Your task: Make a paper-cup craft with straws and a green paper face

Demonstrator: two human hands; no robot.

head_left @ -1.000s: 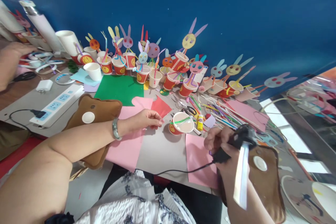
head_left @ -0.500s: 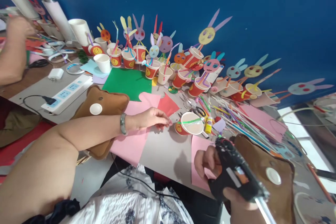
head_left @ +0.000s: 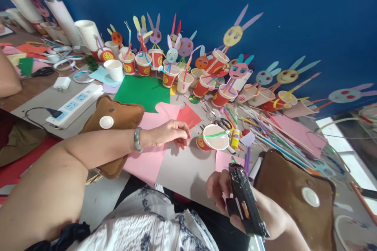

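My right hand (head_left: 266, 208) grips a black hot glue gun (head_left: 246, 198), its nozzle pointing up and away from me over a pink paper sheet (head_left: 222, 160). A clear glue stick shows at the rear of the gun. My left hand (head_left: 173, 132) has its fingers curled together above the table; whether something small is in them I cannot make out. Just right of those fingertips stands a red and white paper cup (head_left: 205, 144), with a green strip (head_left: 216, 135) across its mouth. Under my left wrist lie a larger pink sheet (head_left: 145, 164) and a brown cushion (head_left: 122, 113).
Paper rabbits on cups (head_left: 170, 76) line the blue wall. Scissors (head_left: 224, 122), a yellow glue bottle (head_left: 235, 139) and coloured strips (head_left: 273, 137) lie behind and right of the cup. A power strip (head_left: 78, 104) is at left, another brown cushion (head_left: 290, 180) at right. Another person's arm (head_left: 7, 74) is far left.
My right hand has moved left with the glue gun and turned it more upright. My left fingers have curled in more. The other person's arm has drawn back to the left.
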